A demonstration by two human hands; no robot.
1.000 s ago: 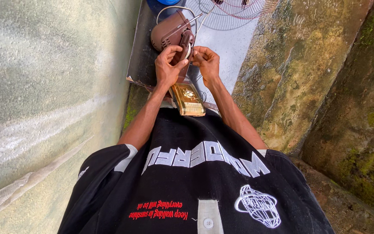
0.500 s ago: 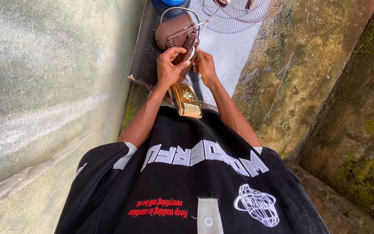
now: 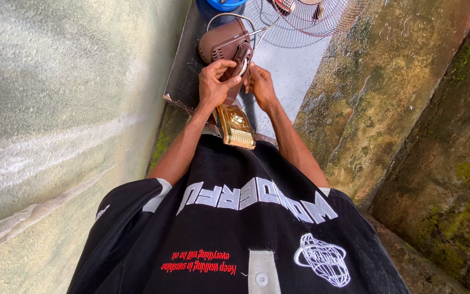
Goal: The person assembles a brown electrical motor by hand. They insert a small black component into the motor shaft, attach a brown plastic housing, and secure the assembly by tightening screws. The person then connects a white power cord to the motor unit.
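Observation:
A brown fan motor housing (image 3: 221, 43) lies on a grey table (image 3: 295, 76) close in front of me. Its brown neck (image 3: 241, 64) runs down to a gold control box (image 3: 236, 126) that hangs over the table's near edge against my black shirt. My left hand (image 3: 214, 86) grips the neck from the left with fingers curled over it. My right hand (image 3: 260, 86) holds the same neck from the right. A grey cable (image 3: 229, 16) loops behind the housing.
A round wire fan grille (image 3: 316, 24) lies on the table's far right, and a blue object (image 3: 225, 4) sits at the far edge. A pale rough wall (image 3: 55, 109) stands close on the left. A mossy concrete wall (image 3: 409, 109) stands close on the right.
Both hands stay on the fan's neck. The motor housing and control box have shifted slightly, and my left fingers have moved over the neck.

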